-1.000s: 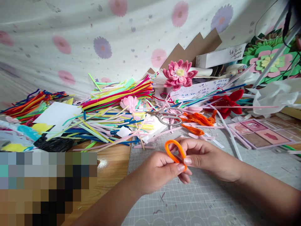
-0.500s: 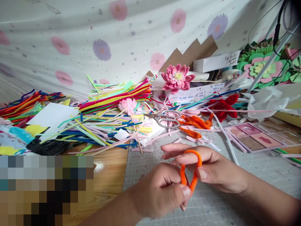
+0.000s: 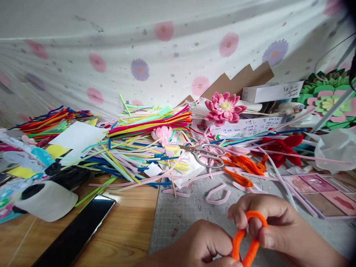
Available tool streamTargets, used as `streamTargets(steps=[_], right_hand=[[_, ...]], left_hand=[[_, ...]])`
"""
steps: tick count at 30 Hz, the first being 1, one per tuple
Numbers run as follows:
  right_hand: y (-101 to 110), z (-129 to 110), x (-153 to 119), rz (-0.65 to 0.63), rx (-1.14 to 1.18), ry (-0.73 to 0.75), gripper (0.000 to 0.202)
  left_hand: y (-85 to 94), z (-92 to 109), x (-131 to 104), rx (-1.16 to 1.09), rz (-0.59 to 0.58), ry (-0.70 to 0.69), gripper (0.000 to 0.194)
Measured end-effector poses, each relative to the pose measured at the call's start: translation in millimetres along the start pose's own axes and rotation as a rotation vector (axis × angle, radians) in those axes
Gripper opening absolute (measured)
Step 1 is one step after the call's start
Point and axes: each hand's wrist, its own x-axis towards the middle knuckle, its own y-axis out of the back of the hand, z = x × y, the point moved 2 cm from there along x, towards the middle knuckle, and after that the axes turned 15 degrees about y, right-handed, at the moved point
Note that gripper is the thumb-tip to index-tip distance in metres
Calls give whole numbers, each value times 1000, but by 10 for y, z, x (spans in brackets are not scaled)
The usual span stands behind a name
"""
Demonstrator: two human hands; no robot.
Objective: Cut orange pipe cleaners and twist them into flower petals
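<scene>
An orange fuzzy pipe cleaner [image 3: 253,252] is bent into a loop at the lower right, over the grey cutting mat [image 3: 178,218]. My right hand [image 3: 274,222] pinches the rounded top of the loop between thumb and fingers. Lower and to the left, my left hand [image 3: 204,244] grips the lower part of the loop; its thumb is partly cut off by the bottom edge. Behind the hands lie folded orange pipe cleaners [image 3: 246,165] and scissors [image 3: 207,154]. A bent pale pink piece [image 3: 218,194] rests on the mat.
Bundles of coloured pipe cleaners [image 3: 150,124] cover the back left. A black phone [image 3: 80,226] and a white cone spool [image 3: 47,200] are at the left. A pink flower [image 3: 225,107], a red flower [image 3: 283,148] and a pink palette [image 3: 322,193] stand or lie towards the right.
The view has shifted, so both hands now appear lower and further right. The right hand's fingers have curled in around the top of the orange loop. The phone and spool have come into view.
</scene>
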Motion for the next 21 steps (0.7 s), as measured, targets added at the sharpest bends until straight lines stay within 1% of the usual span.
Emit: streamTargets(steps=[2,5,8,10,12,14,17,21], right_hand=[[5,30,-2,45,64,-23,17],[-18,62,-19,169,137,-74,38],[-27,49,-26,194,84,-74,48],[-4,24,-22,171,9,-49,45],[28,0,-18,105,-79,-19,37],[59,-23,-19,43,-154,38,37],[91,-54,-27,12,-275,155,36],[79,-69,-22,-38,-413,203,34]], left_hand=[[28,8,-20,-42,-29,57,39],[33,3,-31,-54,-69,44,41],[33,-43,-39,-64,-17,68,41],[42,-70,-55,-73,33,100,41],[58,-78,-79,-79,56,134,41],[80,-66,-105,-75,65,165,41],[109,-43,-136,-60,81,214,40],[92,-70,-148,-98,84,263,40]])
